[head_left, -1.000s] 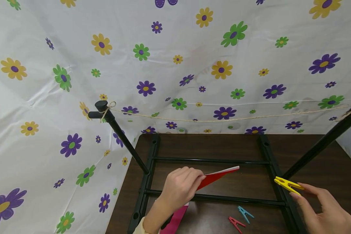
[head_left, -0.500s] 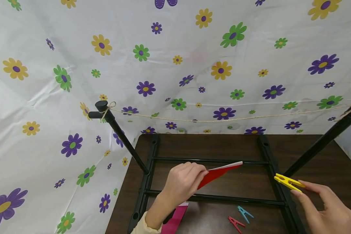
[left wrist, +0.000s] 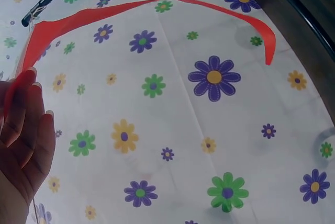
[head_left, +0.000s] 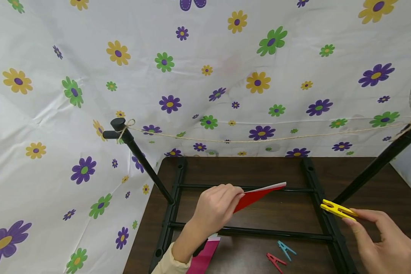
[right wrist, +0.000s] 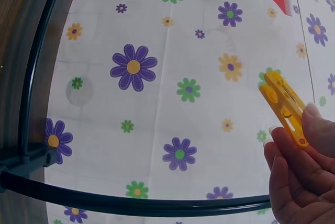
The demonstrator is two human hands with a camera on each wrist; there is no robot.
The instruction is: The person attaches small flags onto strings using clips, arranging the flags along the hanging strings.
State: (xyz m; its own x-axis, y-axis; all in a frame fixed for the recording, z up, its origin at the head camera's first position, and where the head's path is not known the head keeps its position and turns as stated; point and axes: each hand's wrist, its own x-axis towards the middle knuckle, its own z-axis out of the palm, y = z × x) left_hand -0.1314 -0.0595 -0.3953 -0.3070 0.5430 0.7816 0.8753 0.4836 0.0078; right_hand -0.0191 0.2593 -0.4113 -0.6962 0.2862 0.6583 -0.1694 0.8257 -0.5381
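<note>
1 clothespin [head_left: 338, 209] in right hand [head_left: 387, 239], red sheet [head_left: 257, 198] in left hand [head_left: 216, 208].

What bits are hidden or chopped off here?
Head: gripped part of the red sheet, behind the left hand.
Head: near end of the pink sheet, past the bottom edge.
Right wrist: part of the right hand, past the right edge.

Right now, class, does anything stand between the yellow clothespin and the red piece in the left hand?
Nothing visible does: open space separates the yellow clothespin in the right hand from the red piece in the left hand. The black frame shows behind.
</note>
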